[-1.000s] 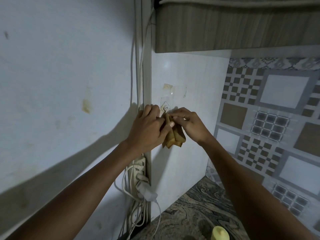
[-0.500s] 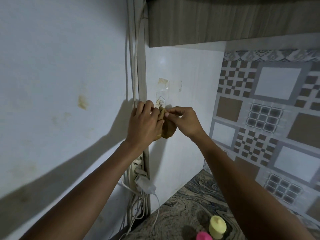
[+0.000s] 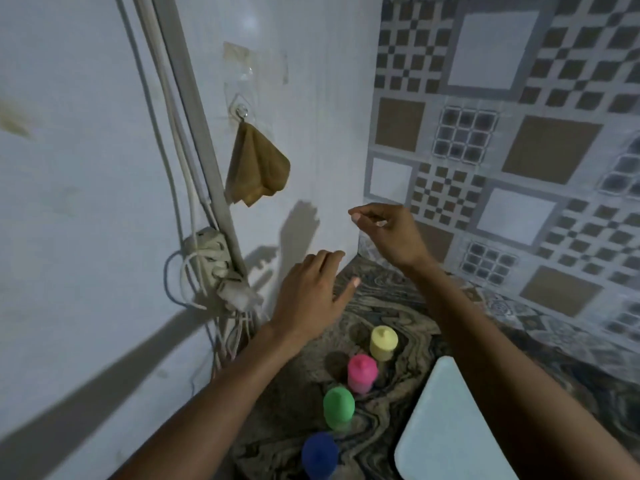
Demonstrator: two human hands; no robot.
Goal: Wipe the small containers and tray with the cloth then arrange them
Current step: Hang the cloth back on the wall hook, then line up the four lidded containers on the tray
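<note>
Head view. A brown cloth [image 3: 256, 168] hangs from a clear adhesive hook [image 3: 241, 110] on the white wall, upper centre-left of the frame; neither hand touches it. The left hand [image 3: 311, 299], at frame centre, is raised below and to the right of the cloth. Its grip is slack, with the fingers extended and slightly spread, and it holds nothing. The right hand [image 3: 391, 233], just right of centre and a little higher, has a loosely curled grip. Its forefinger and thumb are drawn near each other with nothing between them.

Four small containers stand in a diagonal row on the marbled counter [image 3: 391, 306], lower centre. The yellow container [image 3: 382, 342] is uppermost, followed by the pink container [image 3: 362, 372], the green container [image 3: 338, 405] and the blue container [image 3: 319, 453] at the bottom edge. A pale blue tray [image 3: 446, 427] lies beside the row at lower right, partly covered by the right forearm.

At left centre a white power strip [image 3: 211, 258] with plugged cables hangs on the wall. Patterned tiles [image 3: 519, 133] cover the wall at right.
</note>
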